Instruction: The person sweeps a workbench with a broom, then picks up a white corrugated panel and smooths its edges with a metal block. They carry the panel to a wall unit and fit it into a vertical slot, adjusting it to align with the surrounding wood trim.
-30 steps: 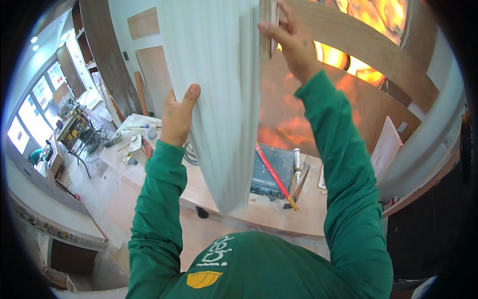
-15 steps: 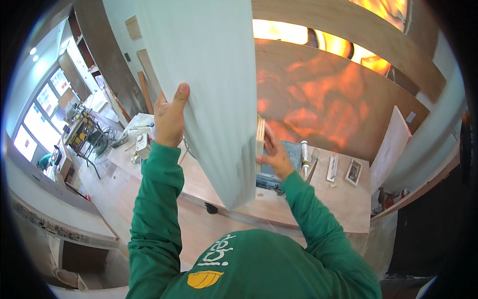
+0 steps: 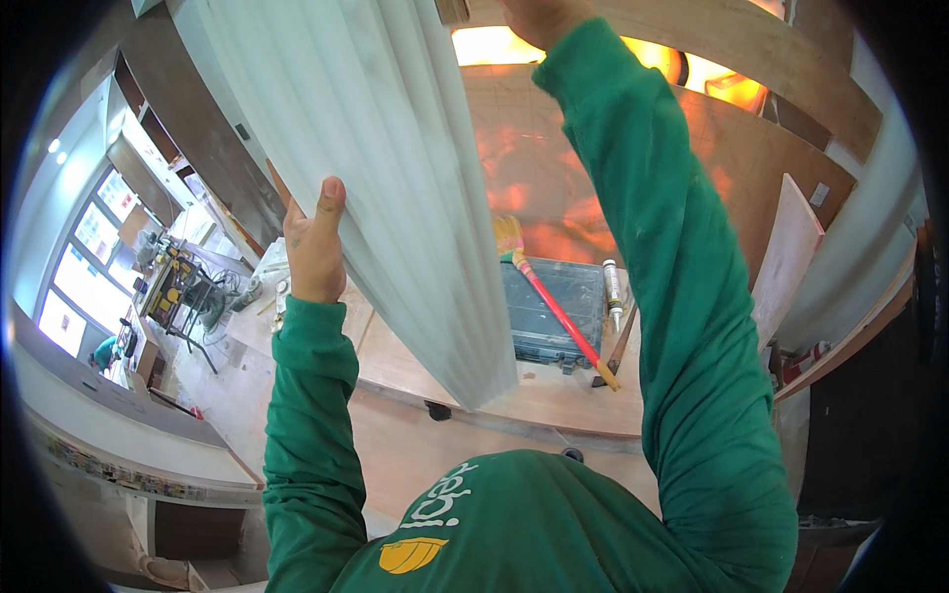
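A long white panel with wavy ridges point(image 3: 395, 198) stands tilted in front of me, its lower end on the wooden bench. My left hand point(image 3: 318, 247) grips its left edge, thumb across the front face. My right hand point(image 3: 549, 18) is raised at the top of the view beside the panel's right edge, with its fingers mostly cut off by the frame. Against that edge is a wooden block point(image 3: 453, 11), which this hand appears to hold. Below my right arm, a red-handled brush point(image 3: 559, 311) lies across a dark blue-grey tool case point(image 3: 554, 306).
The wooden bench point(image 3: 395, 356) also carries a sealant cartridge point(image 3: 613, 292). A pale board point(image 3: 788, 247) leans at the right. Behind stands a brown board point(image 3: 504, 119) under orange-lit glowing panels. A yellow-and-black power tool on a stand point(image 3: 178, 292) is far left.
My right hand has moved up along the panel's right edge with the block, uncovering the red-handled brush. The panel has tilted further left at the top, and my left hand keeps its grip.
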`<state>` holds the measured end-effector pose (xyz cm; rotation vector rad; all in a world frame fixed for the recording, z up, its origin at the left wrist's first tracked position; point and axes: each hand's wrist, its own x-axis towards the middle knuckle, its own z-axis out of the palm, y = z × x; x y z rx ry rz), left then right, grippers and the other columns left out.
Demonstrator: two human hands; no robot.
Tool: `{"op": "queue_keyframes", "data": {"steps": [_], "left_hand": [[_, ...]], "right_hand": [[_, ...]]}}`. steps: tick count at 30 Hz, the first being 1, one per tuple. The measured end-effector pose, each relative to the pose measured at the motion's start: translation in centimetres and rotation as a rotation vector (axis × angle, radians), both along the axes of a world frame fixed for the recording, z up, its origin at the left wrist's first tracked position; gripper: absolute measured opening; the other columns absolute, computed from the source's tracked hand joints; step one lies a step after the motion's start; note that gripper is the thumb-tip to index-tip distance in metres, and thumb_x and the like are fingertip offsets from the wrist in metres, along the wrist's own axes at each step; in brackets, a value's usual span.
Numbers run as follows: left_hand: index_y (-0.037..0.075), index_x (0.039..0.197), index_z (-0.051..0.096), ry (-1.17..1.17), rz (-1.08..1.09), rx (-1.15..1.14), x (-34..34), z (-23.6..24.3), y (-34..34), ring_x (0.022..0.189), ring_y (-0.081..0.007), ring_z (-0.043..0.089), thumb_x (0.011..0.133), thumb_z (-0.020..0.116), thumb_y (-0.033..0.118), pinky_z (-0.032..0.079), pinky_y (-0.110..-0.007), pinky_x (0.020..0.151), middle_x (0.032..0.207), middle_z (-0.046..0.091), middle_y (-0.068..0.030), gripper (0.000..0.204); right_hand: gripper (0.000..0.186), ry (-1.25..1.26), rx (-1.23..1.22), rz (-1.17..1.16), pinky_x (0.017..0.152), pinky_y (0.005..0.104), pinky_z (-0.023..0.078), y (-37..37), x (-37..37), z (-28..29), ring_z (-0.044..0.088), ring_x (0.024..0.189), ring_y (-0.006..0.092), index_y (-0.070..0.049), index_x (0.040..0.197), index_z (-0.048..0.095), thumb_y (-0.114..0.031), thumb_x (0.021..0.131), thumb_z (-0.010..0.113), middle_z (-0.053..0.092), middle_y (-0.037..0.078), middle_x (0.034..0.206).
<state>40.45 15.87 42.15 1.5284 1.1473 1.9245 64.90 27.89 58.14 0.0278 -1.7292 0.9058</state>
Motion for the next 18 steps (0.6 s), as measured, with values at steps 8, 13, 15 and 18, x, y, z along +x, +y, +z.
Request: {"op": "queue_keyframes", "data": {"steps": [8,13,15,18], "left_hand": [[-0.005,0.136,0.043,-0.051,0.010,0.037,0.3,0.1,0.2,0.118,-0.0212,0.054,0.094,0.067,0.038,0.041,-0.034,0.104,0.130,0.057,-0.0125,0.064],[-0.004,0.139,0.042,-0.058,-0.029,0.036,0.3,0.2,0.3,0.119,-0.0203,0.053,0.094,0.067,0.038,0.040,-0.033,0.104,0.132,0.055,-0.0112,0.067],[-0.002,0.141,0.041,-0.061,-0.045,0.047,0.1,0.0,0.2,0.118,-0.0181,0.051,0.093,0.069,0.042,0.038,-0.032,0.104,0.132,0.054,-0.0085,0.072],[-0.003,0.139,0.044,-0.036,0.003,0.035,-0.4,-0.3,0.4,0.118,-0.0184,0.051,0.091,0.069,0.045,0.038,-0.032,0.104,0.130,0.055,-0.0090,0.072]], "right_hand": [[0.100,-0.091,-0.471,0.041,0.115,0.0378,0.029,-3.0,1.5,-29.5,0.039,0.139,0.0244,-0.005,0.155,0.024,-0.018,0.074,0.081,0.035,0.010,0.154],[0.104,-0.035,-0.525,0.010,0.115,0.0382,0.029,-4.7,1.1,-31.1,0.035,0.141,0.0237,-0.006,0.155,0.027,-0.025,0.070,0.084,0.032,0.010,0.156],[0.103,-0.036,-0.349,-0.019,0.113,0.0377,0.032,-2.6,0.6,-23.9,0.044,0.135,0.0240,-0.006,0.154,0.030,-0.029,0.069,0.084,0.040,0.010,0.150],[0.098,-0.057,-0.202,-0.070,0.107,0.0366,0.040,0.2,-0.1,-11.6,0.056,0.122,0.0234,-0.014,0.154,0.034,-0.038,0.072,0.082,0.054,0.010,0.139]]}}
